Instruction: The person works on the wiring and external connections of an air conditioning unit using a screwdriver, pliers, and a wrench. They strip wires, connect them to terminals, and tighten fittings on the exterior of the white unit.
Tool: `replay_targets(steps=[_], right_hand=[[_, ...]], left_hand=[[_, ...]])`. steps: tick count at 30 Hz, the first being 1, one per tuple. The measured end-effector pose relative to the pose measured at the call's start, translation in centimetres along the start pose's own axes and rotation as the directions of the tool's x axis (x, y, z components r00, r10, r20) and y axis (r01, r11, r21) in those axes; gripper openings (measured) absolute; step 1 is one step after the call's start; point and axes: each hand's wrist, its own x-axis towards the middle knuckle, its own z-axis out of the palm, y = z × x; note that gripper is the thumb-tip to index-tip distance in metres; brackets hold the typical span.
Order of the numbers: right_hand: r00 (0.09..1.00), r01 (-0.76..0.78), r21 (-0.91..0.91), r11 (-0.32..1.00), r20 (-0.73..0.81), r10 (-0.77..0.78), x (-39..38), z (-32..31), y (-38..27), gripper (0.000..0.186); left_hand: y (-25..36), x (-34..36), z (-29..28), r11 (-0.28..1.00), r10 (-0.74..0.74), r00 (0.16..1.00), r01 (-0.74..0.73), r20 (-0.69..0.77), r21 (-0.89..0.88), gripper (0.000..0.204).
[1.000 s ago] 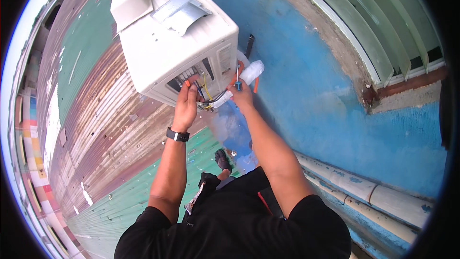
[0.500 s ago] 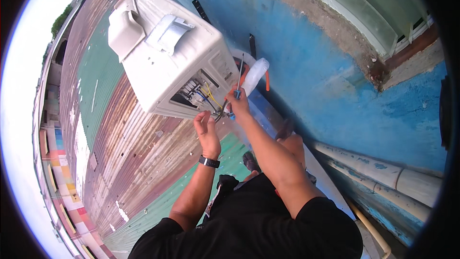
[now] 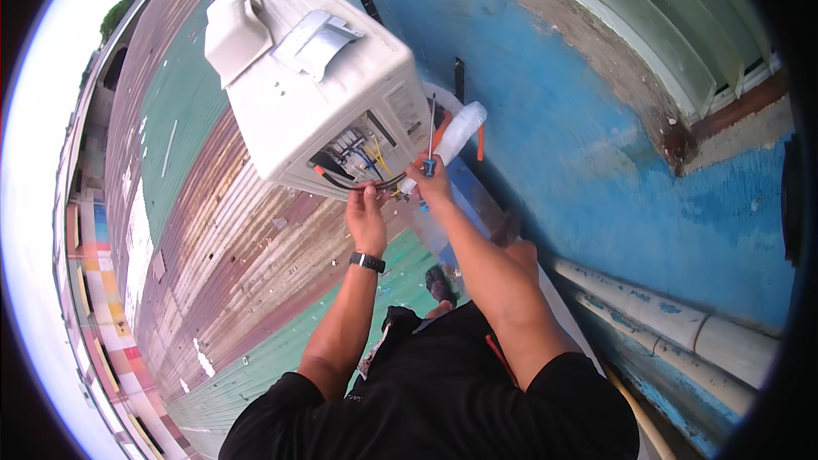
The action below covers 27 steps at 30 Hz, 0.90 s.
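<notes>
A white outdoor air-conditioner unit [image 3: 311,106] stands ahead of me, with an opening in its near side showing the terminal block and wires [image 3: 362,153]. My left hand [image 3: 366,220] is closed, pinching a black cable [image 3: 341,185] just below this opening. The cable's orange-red tip points up and left, and its other end runs toward my right hand. Closed around a blue-handled screwdriver [image 3: 431,162], my right hand [image 3: 434,187] holds it with the shaft upward. Its fingers are also close to the cable; whether they grip it I cannot tell.
On top of the unit lie a bent silver metal piece [image 3: 317,43] and a beige cover [image 3: 240,30]. A white wrapped pipe [image 3: 462,129] passes between the unit and the blue wall [image 3: 579,170]. Corrugated roofing [image 3: 239,264] lies below left; pale pipes [image 3: 665,319] run along the right.
My left hand has gone from loosely raised fingers to pinching the black cable. The cable's orange-red end now shows across the opening's lower edge. The screwdriver stays in my right hand.
</notes>
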Motion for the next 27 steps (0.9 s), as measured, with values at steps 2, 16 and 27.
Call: replay_targets(steps=[2, 16, 27], right_hand=[[0.999, -0.032, -0.048, 0.998, 0.031, 0.033, -0.6, 0.3, 0.2, 0.049], [0.998, 0.05, -0.2, 0.978, -0.034, -0.058, 0.8, -1.9, 3.2, 0.042], [0.998, 0.053, -0.319, 0.946, -0.001, -0.056, -6.7, -4.8, -1.7, 0.045]], left_hand=[[-0.4, 0.9, -1.3, 0.994, 0.078, 0.996, -0.082, 0.05, 0.073, 0.022], [-1.9, 0.3, -1.4, 0.865, 0.029, 0.946, -0.186, 0.322, 0.466, 0.016], [-0.8, 0.8, -1.8, 0.887, -0.022, 0.913, -0.171, 0.407, 0.43, 0.022]])
